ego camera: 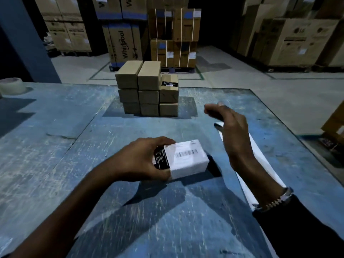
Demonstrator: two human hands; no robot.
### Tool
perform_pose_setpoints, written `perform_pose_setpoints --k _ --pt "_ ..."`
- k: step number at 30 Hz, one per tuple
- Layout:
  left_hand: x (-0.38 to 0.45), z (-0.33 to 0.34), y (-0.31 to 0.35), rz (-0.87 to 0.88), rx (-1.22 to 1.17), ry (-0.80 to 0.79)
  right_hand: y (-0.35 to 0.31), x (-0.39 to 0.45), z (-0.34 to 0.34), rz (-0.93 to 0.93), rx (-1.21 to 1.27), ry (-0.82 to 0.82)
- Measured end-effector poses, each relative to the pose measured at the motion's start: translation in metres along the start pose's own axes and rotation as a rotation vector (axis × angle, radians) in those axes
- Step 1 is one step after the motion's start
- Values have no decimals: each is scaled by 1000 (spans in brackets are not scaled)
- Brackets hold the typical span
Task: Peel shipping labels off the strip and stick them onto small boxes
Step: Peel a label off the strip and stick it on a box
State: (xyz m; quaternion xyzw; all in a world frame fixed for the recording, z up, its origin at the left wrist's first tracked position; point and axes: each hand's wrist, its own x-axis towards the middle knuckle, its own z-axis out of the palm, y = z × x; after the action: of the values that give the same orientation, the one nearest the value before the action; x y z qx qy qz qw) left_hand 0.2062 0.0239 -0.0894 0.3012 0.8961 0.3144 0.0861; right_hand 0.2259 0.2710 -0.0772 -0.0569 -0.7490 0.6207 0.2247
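Note:
A small box [188,161] lies on the blue table [55,146] in front of me, wrapped in a white shipping label with a barcode and a black label at its left end. My left hand [141,161] grips the box's left end, fingers over the top and thumb at the near side. My right hand [230,127] hovers above and right of the box with fingers relaxed, holding nothing. Under the right hand and forearm lies the white label strip [260,161]. A stack of several small brown boxes [147,90] stands at the table's far edge; one at the right bears a black label.
A roll of clear tape [11,86] sits at the table's far left corner. Beyond the table are the warehouse floor and tall stacks of large cartons [175,36]. The table's right edge runs diagonally close to the label strip.

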Motion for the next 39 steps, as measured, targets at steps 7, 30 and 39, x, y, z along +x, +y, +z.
perform_pose_setpoints --k 7,30,39 --pt "5 -3 -13 -45 -39 6 14 -42 33 -392 -888 -548" --pt "1 -6 -13 -151 128 -51 34 -42 37 -536 -928 -514" --pt "3 -7 -17 -158 217 -12 38 -21 0 -335 -1166 -432"
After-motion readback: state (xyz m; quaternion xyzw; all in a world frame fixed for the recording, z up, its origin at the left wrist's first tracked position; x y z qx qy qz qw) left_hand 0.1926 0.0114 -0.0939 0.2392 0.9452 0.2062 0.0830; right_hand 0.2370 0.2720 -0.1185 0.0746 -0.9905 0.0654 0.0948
